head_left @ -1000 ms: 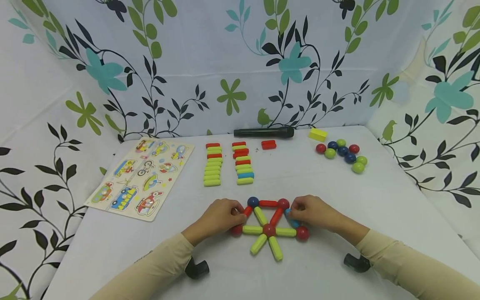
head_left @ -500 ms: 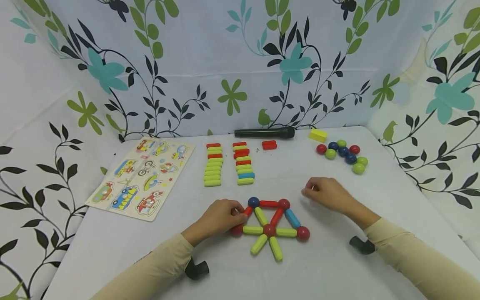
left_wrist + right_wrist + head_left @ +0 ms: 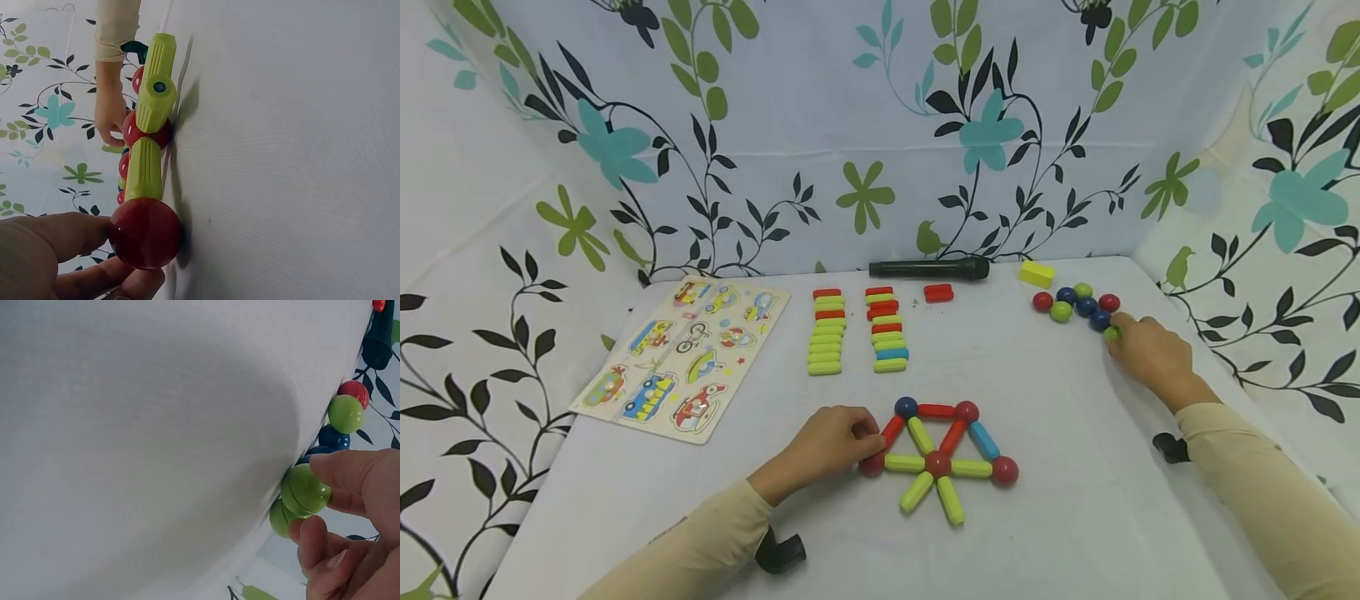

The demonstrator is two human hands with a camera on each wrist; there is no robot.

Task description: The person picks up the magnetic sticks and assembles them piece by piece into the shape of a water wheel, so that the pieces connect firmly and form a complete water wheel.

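Fingers of right hand (image 3: pixel 1150 354) pinch green ball (image 3: pixel 306 489) at near edge of ball cluster (image 3: pixel 1084 303), far-right on white table (image 3: pixel 1075 500).
Left hand (image 3: pixel 831 439) steadies rod-and-ball figure (image 3: pixel 936 458) at table centre, thumb & fingers gripping its red corner ball (image 3: pixel 145 232). Spare rods (image 3: pixel 857 329) lie in two rows behind; puzzle board (image 3: pixel 681 354) far left, black tube (image 3: pixel 928 267) & yellow block (image 3: pixel 1036 272) at back.
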